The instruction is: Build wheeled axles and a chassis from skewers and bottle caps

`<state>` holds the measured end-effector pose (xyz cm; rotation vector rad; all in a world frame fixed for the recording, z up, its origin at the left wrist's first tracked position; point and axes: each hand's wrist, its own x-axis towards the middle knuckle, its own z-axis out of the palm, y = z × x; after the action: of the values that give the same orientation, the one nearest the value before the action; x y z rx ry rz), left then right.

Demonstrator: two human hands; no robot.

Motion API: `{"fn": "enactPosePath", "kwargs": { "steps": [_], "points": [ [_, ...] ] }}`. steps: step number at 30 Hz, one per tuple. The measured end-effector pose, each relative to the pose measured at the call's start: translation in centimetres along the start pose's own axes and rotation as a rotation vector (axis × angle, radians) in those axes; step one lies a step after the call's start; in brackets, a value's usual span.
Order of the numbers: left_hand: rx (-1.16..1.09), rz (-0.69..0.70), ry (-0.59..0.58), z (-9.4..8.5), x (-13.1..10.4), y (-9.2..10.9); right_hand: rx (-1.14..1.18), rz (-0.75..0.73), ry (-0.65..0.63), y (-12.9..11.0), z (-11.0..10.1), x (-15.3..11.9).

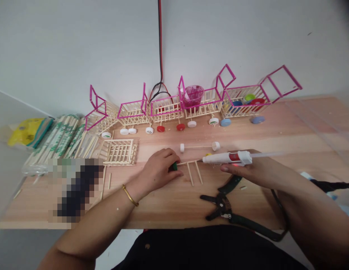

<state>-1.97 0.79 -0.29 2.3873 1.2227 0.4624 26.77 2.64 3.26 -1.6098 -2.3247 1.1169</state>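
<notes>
My left hand (160, 168) pinches a green bottle cap (173, 166) between thumb and fingers. From the cap a thin wooden stick reaches right, and two short wooden sticks (190, 174) run from it toward me. In my right hand (241, 170) is a white glue gun (226, 158) with a clear glue stick in its back end. Its nozzle touches or nearly touches the right end of the long stick; I cannot tell which. Just behind lies a wooden axle (198, 146) with a white cap at each end.
Pink-trimmed stick carts (165, 110) on bottle-cap wheels line the wall. A pink cup (193, 97) stands among them. A bare stick basket (120, 152), bagged sticks (59, 138) and a blurred dark object (80, 189) are left. Black-handled cutters (221, 206) lie in front of my right hand.
</notes>
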Motion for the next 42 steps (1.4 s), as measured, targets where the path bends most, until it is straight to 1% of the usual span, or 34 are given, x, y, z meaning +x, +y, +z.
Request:
{"fn": "enactPosePath", "kwargs": {
  "steps": [3,5,7,11,14,16,19,23,27,29,32,34,36,37,40,41,42],
  "points": [
    [0.000,0.002,0.002,0.1,0.0,-0.1,0.011,0.007,-0.009,0.0,-0.1,0.0],
    [0.002,0.003,0.003,0.1,0.0,-0.1,0.030,0.020,0.016,-0.1,-0.3,-0.1],
    [0.005,0.003,0.003,0.1,0.0,-0.1,0.050,0.052,0.095,-0.2,-0.6,-0.3],
    [0.006,0.003,0.002,0.0,0.0,0.0,0.062,0.145,0.348,0.2,-1.4,-0.5],
    [0.000,0.003,0.001,-0.1,0.0,0.1,-0.092,0.170,0.475,1.3,-2.0,-0.3],
    [-0.003,0.006,0.003,-0.1,0.0,0.1,-0.224,0.213,0.502,2.2,-2.5,0.0],
    [-0.005,0.008,0.005,-0.1,0.0,0.0,-0.343,0.250,0.395,3.7,-3.0,0.1],
    [-0.003,0.005,0.010,0.0,0.0,0.0,-0.443,0.289,0.345,5.4,-3.2,0.1],
    [-0.001,0.006,0.025,0.1,0.0,-0.1,-0.475,0.295,0.309,6.6,-2.9,0.3],
    [0.001,0.007,0.037,0.2,-0.1,-0.1,-0.496,0.276,0.307,7.2,-2.7,0.3],
    [0.007,0.011,0.043,0.2,-0.1,-0.2,-0.561,0.248,0.372,7.7,-2.5,0.1],
    [0.008,0.024,0.046,0.2,0.0,-0.1,-0.585,0.282,0.410,7.4,-2.5,-0.1],
    [0.003,0.034,0.050,0.1,0.0,0.0,-0.568,0.306,0.436,6.4,-2.6,-0.4],
    [-0.004,0.035,0.052,0.0,0.0,0.0,-0.532,0.295,0.446,5.7,-2.6,-0.4],
    [-0.039,0.027,0.071,-0.1,0.1,0.1,-0.251,0.282,0.572,3.0,-2.3,-0.4],
    [-0.055,0.027,0.083,-0.1,0.1,0.1,-0.198,0.236,0.637,2.1,-2.0,-0.3],
    [-0.072,0.030,0.090,-0.1,0.1,0.1,-0.157,0.171,0.672,1.4,-1.6,-0.2]
  ]
}}
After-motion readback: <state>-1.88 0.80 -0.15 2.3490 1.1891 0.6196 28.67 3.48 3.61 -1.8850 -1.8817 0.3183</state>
